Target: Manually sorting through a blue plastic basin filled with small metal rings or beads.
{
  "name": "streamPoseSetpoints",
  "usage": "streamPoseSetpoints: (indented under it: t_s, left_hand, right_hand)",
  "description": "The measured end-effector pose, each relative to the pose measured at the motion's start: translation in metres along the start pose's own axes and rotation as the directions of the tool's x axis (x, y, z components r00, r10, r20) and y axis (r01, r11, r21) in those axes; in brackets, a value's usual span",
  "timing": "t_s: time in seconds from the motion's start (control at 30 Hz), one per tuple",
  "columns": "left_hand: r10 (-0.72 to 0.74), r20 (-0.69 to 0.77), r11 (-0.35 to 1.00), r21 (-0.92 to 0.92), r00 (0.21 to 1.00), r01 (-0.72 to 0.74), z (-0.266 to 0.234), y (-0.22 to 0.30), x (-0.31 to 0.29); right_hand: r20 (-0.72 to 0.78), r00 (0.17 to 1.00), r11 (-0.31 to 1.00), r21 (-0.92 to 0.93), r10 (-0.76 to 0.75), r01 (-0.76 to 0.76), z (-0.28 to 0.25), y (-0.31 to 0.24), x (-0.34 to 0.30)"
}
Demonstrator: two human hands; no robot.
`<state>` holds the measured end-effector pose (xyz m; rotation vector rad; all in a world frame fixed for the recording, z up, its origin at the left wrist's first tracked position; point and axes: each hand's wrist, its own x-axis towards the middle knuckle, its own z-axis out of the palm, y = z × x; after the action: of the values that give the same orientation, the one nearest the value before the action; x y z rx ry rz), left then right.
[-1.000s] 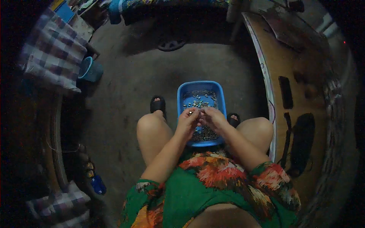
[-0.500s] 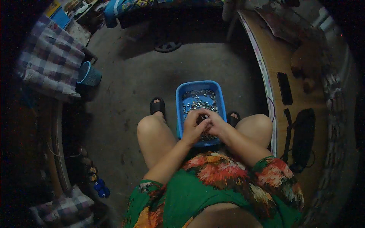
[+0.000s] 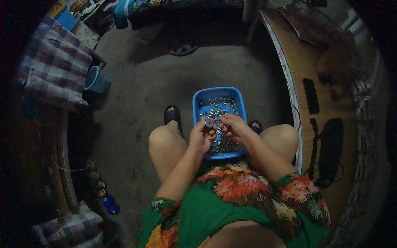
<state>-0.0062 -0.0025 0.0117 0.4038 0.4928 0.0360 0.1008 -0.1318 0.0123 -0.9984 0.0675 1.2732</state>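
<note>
Left hand (image 3: pixel 201 138) and right hand (image 3: pixel 236 127) have moved apart since the earlier frame

Head view: left fingers curl around a round grey metal cylinder (image 3: pixel 209 123), over small shiny metal pieces (image 3: pixel 225 145) in a blue rectangular plastic tub (image 3: pixel 219 91); right fingers are half-curled, their hold I cannot tell

Left hand (image 3: pixel 201 136) and right hand (image 3: pixel 236 128) have parted.

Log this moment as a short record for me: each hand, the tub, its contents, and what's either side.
Left hand: holds a round metal piece with a hole in its face
Right hand: beside the left; whether it holds anything is unclear
Tub: blue, below both hands
Contents: many small metal pieces
Left side: blue bin
Right side: brown table bearing a black rectangular item
</note>
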Motion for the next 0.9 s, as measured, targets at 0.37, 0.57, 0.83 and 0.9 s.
streamPoseSetpoints:
  t_s: [0.37,0.57,0.83,0.9]
  left_hand:
    - [0.115,-0.161,0.977,0.195,0.98,-0.083,0.005,-0.003,0.002]
    - [0.126,-0.144,0.972,0.214,0.982,-0.094,0.003,-0.002,0.002]
    - [0.137,-0.086,0.965,0.234,0.987,-0.113,0.003,-0.003,0.002]
    - [0.116,-0.075,0.966,0.242,0.99,-0.095,0.003,-0.002,0.001]
  right_hand:
    - [-0.118,0.993,0.999,0.037,0.025,-0.02,0.01,-0.01,-0.005]
    - [-0.066,0.997,0.998,0.044,-0.05,0.053,0.007,-0.005,-0.002]
    - [-0.003,1.0,1.0,0.01,-0.006,0.006,0.004,-0.006,-0.001]
    - [-0.037,0.999,1.0,0.017,-0.024,0.024,0.009,-0.006,-0.003]
